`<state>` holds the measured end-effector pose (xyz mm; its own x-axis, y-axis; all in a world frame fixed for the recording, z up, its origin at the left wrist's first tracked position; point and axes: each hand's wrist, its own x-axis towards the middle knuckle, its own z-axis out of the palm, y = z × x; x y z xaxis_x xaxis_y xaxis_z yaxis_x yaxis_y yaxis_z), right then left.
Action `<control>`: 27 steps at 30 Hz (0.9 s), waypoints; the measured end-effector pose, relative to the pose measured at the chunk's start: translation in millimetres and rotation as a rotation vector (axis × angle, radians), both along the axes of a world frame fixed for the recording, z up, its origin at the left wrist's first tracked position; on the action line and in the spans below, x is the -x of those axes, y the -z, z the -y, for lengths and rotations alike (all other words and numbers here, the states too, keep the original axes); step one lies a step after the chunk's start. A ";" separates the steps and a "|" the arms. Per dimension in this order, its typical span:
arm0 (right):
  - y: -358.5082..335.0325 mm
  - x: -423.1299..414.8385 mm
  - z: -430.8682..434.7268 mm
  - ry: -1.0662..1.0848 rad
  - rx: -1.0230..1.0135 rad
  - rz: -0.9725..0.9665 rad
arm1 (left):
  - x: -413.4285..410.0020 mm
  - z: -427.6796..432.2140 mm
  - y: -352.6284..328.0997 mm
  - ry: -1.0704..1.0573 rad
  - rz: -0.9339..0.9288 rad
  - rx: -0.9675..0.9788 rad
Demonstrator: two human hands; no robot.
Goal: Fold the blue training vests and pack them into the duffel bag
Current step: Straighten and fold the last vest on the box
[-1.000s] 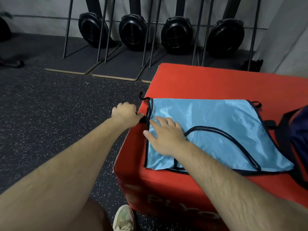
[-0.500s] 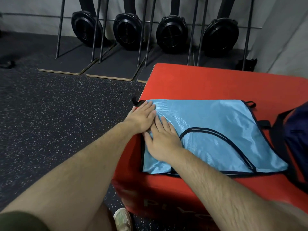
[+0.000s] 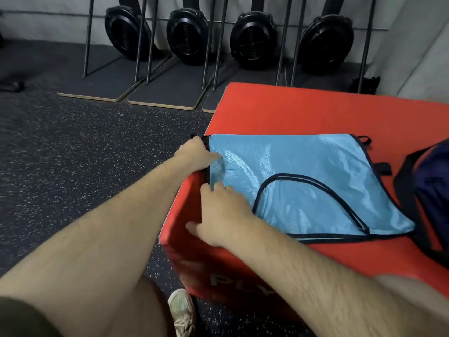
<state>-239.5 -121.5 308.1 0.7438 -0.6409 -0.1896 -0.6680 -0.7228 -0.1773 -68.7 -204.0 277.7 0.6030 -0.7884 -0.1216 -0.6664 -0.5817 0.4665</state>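
Glossy blue vest (image 3: 303, 166), black-piped, flat on matte red padded box (image 3: 291, 113).

The light was dim and even, with a soft sheen glaring on the vest (image 3: 291, 161). The right hand (image 3: 218, 222) was slightly blurred, and the wide-angle edges bowed.

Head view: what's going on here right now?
A person is working on a blue training vest spread flat on a red plyo box. The left hand pinches its left edge near the far corner; the right hand rests on the near-left corner, grip unclear. The dark duffel bag sits at the right, vest not yet packed.
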 end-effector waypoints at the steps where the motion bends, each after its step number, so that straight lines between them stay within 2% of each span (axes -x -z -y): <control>1: -0.3 0.4 -3.0 0.015 -0.041 0.005 | 2.0 -0.4 -3.0 0.015 -0.023 -0.004; 5: -2.6 5.0 -3.8 0.000 -0.059 0.056 | 8.4 -0.4 -12.5 0.046 -0.053 -0.006; 9: -6.4 12.4 3.4 -0.103 -0.055 0.048 | 7.1 1.0 -15.4 0.064 -0.079 0.100; 12: -5.2 8.9 7.9 -0.084 -0.116 0.064 | 1.9 -0.9 -17.6 0.040 -0.096 0.163; 15: -2.8 -2.3 7.5 -0.028 -0.208 0.231 | -5.3 -6.8 -20.4 -0.031 -0.166 0.225; 18: -1.6 -15.6 3.8 0.056 -0.284 0.451 | -14.7 -14.1 -30.4 -0.109 -0.279 0.384; 21: -10.5 -24.7 -2.1 0.103 -0.442 0.599 | -23.9 -20.6 -45.3 -0.149 -0.298 0.513; 25: -27.4 -22.9 -8.3 0.112 -0.633 0.720 | -26.9 -27.4 -59.0 -0.119 -0.281 0.554; 27: -31.9 -13.4 -7.6 0.111 -0.668 0.750 | -20.9 -27.5 -66.4 -0.093 -0.333 0.554</control>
<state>-226.0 -113.9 340.0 0.7612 -0.6471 -0.0428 -0.2750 -0.2624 -0.9249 -47.8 -176.5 344.1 0.6720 -0.7344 0.0957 -0.3930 -0.2441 0.8866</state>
